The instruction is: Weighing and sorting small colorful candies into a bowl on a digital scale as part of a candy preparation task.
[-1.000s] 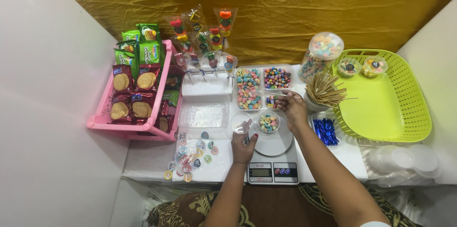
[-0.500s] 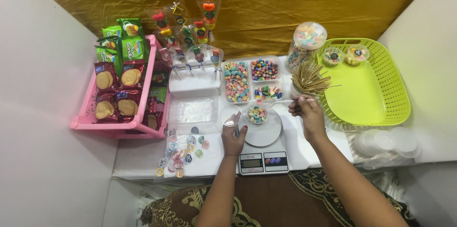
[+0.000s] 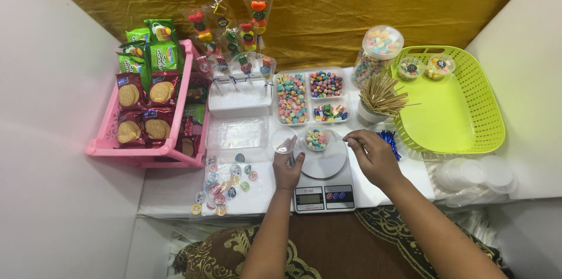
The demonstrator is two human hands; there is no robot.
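On the white desk [image 3: 175, 188], our grey digital kitchen scale [image 3: 324, 180] carries a small clear plastic cup of coloured candies [image 3: 317, 138] at its 12 o'clock edge. Our left hand [image 3: 288, 168] pinches a clear round plastic lid [image 3: 284, 139] at 9 o'clock of the cup. Our right hand [image 3: 373, 158], at 3 o'clock, is clenched on a thin utensil.

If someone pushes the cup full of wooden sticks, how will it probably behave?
The cup of sticks looks top-heavy: the sticks fan out well above the small cup, so it may tip. Loose sticks would likely scatter. It seems light, so it probably slides easily.
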